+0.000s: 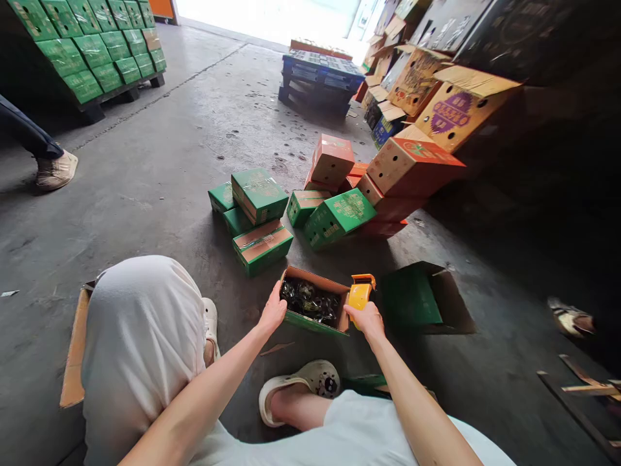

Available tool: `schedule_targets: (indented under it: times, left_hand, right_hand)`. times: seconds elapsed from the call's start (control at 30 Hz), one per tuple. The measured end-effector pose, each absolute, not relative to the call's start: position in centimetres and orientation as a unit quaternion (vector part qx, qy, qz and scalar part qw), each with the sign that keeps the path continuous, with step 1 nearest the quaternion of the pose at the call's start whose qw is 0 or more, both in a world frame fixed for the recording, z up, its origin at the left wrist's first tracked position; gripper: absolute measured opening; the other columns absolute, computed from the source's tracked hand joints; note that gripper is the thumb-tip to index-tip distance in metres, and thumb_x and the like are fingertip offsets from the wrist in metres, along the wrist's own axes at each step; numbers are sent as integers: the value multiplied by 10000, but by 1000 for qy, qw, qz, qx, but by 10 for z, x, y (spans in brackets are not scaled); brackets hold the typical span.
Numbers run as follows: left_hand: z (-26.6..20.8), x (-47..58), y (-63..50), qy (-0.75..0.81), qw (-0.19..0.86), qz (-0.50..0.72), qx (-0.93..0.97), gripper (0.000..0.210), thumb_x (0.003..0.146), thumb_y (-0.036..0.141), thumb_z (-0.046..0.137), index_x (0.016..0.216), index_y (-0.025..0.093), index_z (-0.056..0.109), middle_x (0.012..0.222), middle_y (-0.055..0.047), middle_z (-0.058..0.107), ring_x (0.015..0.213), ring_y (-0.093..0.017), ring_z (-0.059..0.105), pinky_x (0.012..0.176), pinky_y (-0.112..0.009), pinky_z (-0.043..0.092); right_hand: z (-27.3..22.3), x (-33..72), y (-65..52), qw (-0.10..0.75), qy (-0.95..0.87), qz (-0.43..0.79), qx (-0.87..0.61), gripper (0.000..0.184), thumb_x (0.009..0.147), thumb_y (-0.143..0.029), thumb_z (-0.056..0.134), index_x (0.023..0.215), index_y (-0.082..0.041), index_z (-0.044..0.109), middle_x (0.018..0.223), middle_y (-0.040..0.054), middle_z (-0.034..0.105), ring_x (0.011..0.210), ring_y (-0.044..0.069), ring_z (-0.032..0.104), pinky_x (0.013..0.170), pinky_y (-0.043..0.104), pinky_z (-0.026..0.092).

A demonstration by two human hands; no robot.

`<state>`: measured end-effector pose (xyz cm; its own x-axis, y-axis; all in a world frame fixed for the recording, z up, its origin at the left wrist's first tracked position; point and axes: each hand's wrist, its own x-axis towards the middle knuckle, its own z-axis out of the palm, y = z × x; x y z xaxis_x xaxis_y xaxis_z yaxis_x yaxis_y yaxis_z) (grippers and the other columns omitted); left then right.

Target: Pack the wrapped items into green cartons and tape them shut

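In front of me on the floor is an open green cardboard box (313, 323), with dark, shiny plastic-wrapped contents (310, 299) inside. My left hand (273, 307) grips its left end. A yellow-orange tape dispenser (359, 296) is held in my right hand (367, 318), whose thumb reaches to the box's right end. Some of the fingers on both hands are hidden. Just right of the dispenser lies another green box (410, 299), open toward the right.
Closed green boxes (260, 194) and red boxes (412, 167) are stacked ahead. Blue pallets (317, 77) stand farther back. Green cartons (92, 55) fill a pallet at upper left, near another person's shoe (57, 170). My shoe (317, 378) is close below the open box.
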<state>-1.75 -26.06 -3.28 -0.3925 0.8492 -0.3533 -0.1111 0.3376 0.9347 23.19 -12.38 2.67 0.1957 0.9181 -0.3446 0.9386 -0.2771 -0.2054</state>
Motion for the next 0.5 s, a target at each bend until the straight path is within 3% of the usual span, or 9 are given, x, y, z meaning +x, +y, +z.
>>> schedule_targets:
  times: [0.3, 0.5]
  left_hand:
    - [-30, -19, -262, 696, 464, 443, 321, 850, 844, 152, 460, 1669, 125, 258, 1727, -71, 268, 1586, -222, 277, 1301, -328, 198]
    - [-21, -23, -265, 723, 441, 408, 342, 813, 865, 106, 440, 1663, 187, 313, 1652, -51, 427, 1460, -230, 501, 1226, -326, 358]
  right_hand:
    - [28, 229, -126, 22, 600, -208, 773, 511, 837, -450, 739, 1224, -128, 655, 1199, 181, 757, 1126, 340, 729, 834, 360, 570]
    - [36, 220, -133, 31, 587, -196, 785, 495, 824, -438, 739, 1202, -126, 673, 1174, 189, 758, 1124, 347, 727, 818, 351, 568]
